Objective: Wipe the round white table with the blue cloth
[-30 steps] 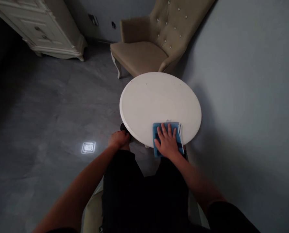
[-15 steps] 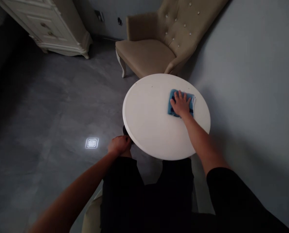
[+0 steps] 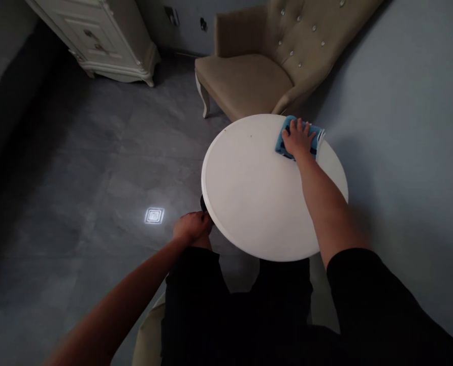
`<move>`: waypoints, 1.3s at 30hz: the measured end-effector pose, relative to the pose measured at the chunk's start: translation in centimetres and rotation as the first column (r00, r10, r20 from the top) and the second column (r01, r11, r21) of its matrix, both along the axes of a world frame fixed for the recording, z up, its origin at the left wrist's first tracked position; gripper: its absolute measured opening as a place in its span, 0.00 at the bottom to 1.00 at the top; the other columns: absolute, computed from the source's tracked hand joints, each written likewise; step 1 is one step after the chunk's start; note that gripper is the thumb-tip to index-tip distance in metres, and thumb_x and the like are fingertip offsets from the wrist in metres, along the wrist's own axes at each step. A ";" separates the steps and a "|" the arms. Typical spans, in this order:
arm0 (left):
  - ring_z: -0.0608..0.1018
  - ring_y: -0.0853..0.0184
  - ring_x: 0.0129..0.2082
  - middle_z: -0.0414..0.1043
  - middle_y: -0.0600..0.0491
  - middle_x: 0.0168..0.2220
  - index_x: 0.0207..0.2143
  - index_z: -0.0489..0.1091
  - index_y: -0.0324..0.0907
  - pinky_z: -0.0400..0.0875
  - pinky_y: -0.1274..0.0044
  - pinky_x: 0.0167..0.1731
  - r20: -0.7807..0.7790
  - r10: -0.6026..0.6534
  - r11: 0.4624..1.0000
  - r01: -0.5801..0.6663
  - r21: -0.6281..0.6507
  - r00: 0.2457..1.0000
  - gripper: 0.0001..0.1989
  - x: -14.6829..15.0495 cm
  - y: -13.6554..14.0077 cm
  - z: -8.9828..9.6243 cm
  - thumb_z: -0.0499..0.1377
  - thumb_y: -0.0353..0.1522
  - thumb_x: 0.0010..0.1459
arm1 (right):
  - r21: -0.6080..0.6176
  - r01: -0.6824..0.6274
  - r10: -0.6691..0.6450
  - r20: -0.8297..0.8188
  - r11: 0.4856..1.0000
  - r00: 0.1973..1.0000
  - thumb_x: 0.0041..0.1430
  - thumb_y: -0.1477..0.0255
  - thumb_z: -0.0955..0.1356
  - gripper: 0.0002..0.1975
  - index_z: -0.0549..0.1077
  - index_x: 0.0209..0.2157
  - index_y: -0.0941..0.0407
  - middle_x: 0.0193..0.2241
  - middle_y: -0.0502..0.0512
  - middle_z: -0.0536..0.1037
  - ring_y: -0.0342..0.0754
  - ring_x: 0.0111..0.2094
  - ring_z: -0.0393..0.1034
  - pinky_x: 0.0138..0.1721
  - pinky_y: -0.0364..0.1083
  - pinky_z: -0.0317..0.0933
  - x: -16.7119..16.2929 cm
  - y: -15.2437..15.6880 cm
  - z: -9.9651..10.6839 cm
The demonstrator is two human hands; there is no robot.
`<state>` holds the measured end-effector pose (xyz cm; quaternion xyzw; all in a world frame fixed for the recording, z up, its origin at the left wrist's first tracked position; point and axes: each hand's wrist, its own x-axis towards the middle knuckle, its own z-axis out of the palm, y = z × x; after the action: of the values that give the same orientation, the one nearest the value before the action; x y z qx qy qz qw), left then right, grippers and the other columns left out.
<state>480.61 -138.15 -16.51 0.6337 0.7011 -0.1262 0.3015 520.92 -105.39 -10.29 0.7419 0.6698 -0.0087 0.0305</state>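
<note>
A folded blue cloth (image 3: 281,146) with dark patches and a white edge lies near the far right rim of a round white table (image 3: 249,188). My right hand (image 3: 298,138) presses flat on the cloth, fingers spread apart over it. Two tiny dark specks show on the tabletop, toward its far left. My left hand (image 3: 191,226) rests on my left knee, beside the near left rim of the table. Its fingers are curled closed, and what is inside them, if anything, is hidden.
Just behind the table stands a beige tufted armchair (image 3: 245,84). A white cabinet (image 3: 108,46) is at the far left, on a grey tiled floor (image 3: 97,203). To the right a grey wall (image 3: 413,127) runs close to the table. A lit square pattern (image 3: 154,215) shows on the floor.
My right hand and the cloth have slid away from me across the tabletop toward the far rim. My left hand stays on the knee. The whole view has shifted slightly.
</note>
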 end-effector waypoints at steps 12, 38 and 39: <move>0.86 0.44 0.55 0.85 0.34 0.55 0.52 0.85 0.42 0.79 0.61 0.54 0.008 -0.039 0.997 0.038 0.073 0.999 0.31 0.7 -2.3 -0.9 0.47 0.50 0.75 | 0.019 -0.223 0.223 -0.074 0.975 0.972 0.79 0.52 0.57 0.42 0.46 0.86 0.49 0.84 0.56 0.48 0.78 0.84 0.38 0.78 0.83 0.40 -8.2 -35.3 0.7; 0.87 0.48 0.50 0.86 0.41 0.53 0.54 0.85 0.48 0.78 0.64 0.51 0.028 -0.025 1.000 0.025 -0.009 0.999 0.29 0.0 0.4 0.6 0.47 0.50 0.78 | -0.027 -0.046 0.047 0.042 0.999 0.998 0.80 0.60 0.35 0.47 0.49 0.80 0.79 0.81 0.91 0.38 0.82 0.81 0.42 0.67 0.82 0.51 -4.3 5.0 0.5; 0.87 0.48 0.50 0.86 0.41 0.53 0.54 0.86 0.47 0.78 0.64 0.51 0.032 -0.024 1.000 0.024 -0.007 0.999 0.30 0.0 0.4 0.7 0.47 0.50 0.78 | -0.035 -0.058 0.060 0.067 0.998 0.996 0.78 0.62 0.31 0.49 0.49 0.78 0.84 0.79 0.95 0.36 0.82 0.81 0.41 0.66 0.81 0.52 -4.4 5.2 0.5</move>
<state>480.63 -137.73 -15.84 0.6429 0.6881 -0.1224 0.3135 516.48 -100.20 -9.84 0.7211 0.6896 0.0063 0.0659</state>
